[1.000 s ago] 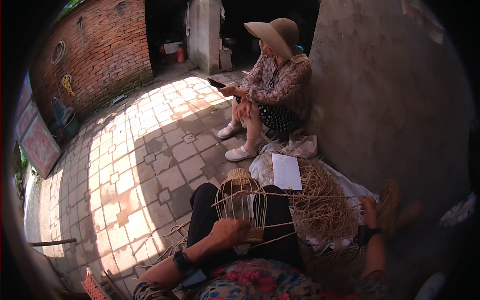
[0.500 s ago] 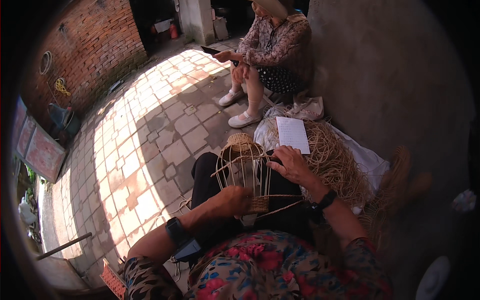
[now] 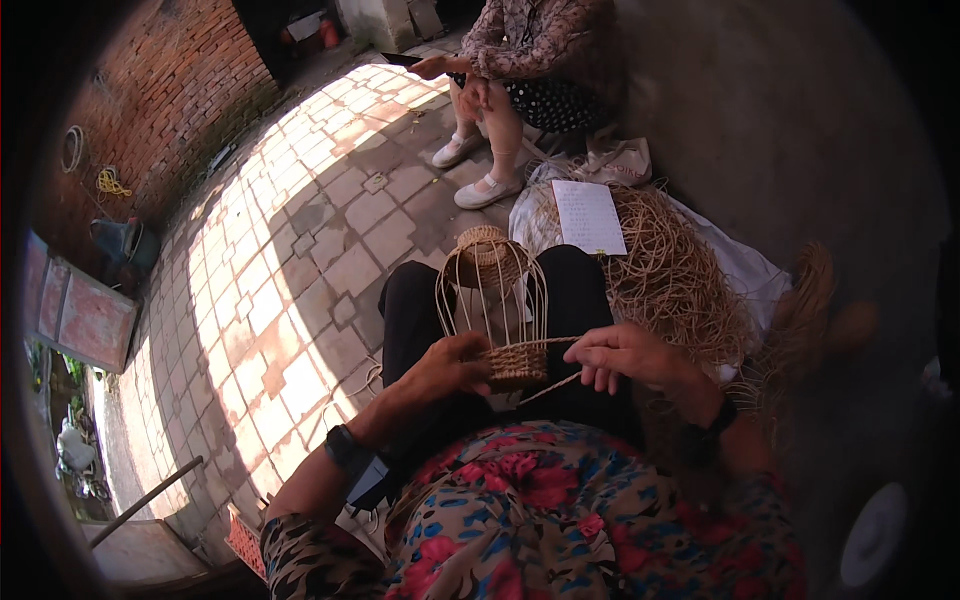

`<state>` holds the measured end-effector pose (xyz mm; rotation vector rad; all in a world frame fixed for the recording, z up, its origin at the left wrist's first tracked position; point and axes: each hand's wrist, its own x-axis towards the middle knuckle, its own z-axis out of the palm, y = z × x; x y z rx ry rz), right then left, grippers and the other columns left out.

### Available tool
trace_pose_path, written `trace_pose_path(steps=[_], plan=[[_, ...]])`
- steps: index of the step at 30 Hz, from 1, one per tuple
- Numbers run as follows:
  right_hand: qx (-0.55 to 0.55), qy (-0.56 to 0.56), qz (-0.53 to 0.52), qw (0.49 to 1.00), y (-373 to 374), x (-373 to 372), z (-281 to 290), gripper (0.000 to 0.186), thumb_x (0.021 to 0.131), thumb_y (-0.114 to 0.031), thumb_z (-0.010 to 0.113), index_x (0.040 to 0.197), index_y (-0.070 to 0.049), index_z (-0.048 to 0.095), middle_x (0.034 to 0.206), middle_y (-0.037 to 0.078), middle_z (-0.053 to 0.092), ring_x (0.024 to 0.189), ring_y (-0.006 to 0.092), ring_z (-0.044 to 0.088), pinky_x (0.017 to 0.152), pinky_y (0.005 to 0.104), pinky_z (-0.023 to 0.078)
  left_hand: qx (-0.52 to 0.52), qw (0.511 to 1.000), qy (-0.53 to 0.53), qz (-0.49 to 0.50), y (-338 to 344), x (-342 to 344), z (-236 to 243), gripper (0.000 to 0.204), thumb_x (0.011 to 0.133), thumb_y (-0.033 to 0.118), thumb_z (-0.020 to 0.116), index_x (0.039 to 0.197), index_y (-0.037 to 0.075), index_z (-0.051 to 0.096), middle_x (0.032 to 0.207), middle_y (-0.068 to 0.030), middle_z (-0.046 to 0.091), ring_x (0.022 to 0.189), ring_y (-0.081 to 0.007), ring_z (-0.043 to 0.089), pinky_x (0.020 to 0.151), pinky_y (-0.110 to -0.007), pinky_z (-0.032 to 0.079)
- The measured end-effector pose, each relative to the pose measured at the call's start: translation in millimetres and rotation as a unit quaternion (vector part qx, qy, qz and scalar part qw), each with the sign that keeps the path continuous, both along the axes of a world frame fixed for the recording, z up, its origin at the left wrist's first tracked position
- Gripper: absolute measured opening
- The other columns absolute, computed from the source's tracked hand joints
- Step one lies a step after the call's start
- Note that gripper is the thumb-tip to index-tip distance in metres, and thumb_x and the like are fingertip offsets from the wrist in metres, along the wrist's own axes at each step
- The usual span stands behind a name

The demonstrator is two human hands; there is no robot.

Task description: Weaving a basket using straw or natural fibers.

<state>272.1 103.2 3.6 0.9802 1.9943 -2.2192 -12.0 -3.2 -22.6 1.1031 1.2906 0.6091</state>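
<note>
An open-ribbed woven basket [image 3: 515, 367] rests between my knees, with a tight woven band at its near end. Long bare ribs [image 3: 484, 300] run from that band to a woven cap [image 3: 482, 240] at the far end. My left hand [image 3: 450, 366] is closed around the left side of the near band; some of its fingers are hidden behind the weave. To the right of the basket, my right hand [image 3: 628, 357] has its fingers closed on twisted straw cord [image 3: 553, 386]. Two lengths of this cord stretch from the band to that hand.
A tangled heap of straw strands [image 3: 675, 270] lies on a white sheet [image 3: 735, 255] ahead right, with a written paper [image 3: 590, 217] on top. Beyond it sits another person [image 3: 540, 60] holding a dark flat object. A grey wall [image 3: 780, 120] stands right, paving [image 3: 340, 220] left.
My right hand has come back from the far ribs to the cord at the right. My left hand has shifted left on the band. The cord lying across the ribs is gone from there.
</note>
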Motion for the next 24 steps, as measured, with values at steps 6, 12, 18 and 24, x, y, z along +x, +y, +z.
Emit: trace_pose_path(steps=[6,12,18,24], plan=[[-0.288,0.287,-0.293,0.865,-18.2,-32.0,-48.1,0.043,0.097,-0.033,0.052,0.126,-0.002,0.048,0.081,0.005,0.064,0.066,0.0115,0.061,0.054,0.0246,0.049,0.01,1.0,0.001,-0.003,-1.3,3.2,12.6,0.026,0.085,0.011,0.061,0.107,-0.003,0.054,0.092,-0.0066,0.061,0.074,-0.0135,0.065,0.069,-0.026,0.053],[-0.203,0.247,-0.281,0.905,-16.9,-21.5,-55.9,0.027,0.096,-0.029,0.054,0.1,-0.003,0.062,0.077,0.002,0.062,0.064,0.0105,0.061,0.054,0.0253,0.05,0.344,0.892,0.292,0.016,-5.1,8.4,23.9,0.018,0.084,0.014,0.062,0.098,0.005,0.064,0.089,-0.011,0.065,0.073,-0.0252,0.067,0.065,-0.033,0.053],[-0.127,0.184,-0.332,0.916,-6.4,-16.5,-55.7,0.019,0.093,-0.022,0.06,0.1,-0.004,0.059,0.079,0.003,0.062,0.064,0.0102,0.061,0.056,0.0238,0.051,0.369,0.853,0.37,-0.005,13.9,35.5,17.0,0.011,0.079,0.017,0.066,0.085,0.007,0.065,0.079,-0.0106,0.061,0.071,-0.0322,0.063,0.061,-0.042,0.049],[-0.008,0.248,-0.264,0.932,32.9,-66.7,-37.6,0.015,0.093,-0.015,0.059,0.103,-0.005,0.058,0.085,0.003,0.062,0.073,0.0084,0.06,0.063,0.0212,0.049,0.339,0.851,0.401,0.024,22.6,46.7,9.8,0.009,0.08,0.018,0.061,0.084,0.011,0.062,0.076,-0.0126,0.063,0.07,-0.0355,0.063,0.061,-0.046,0.048]])
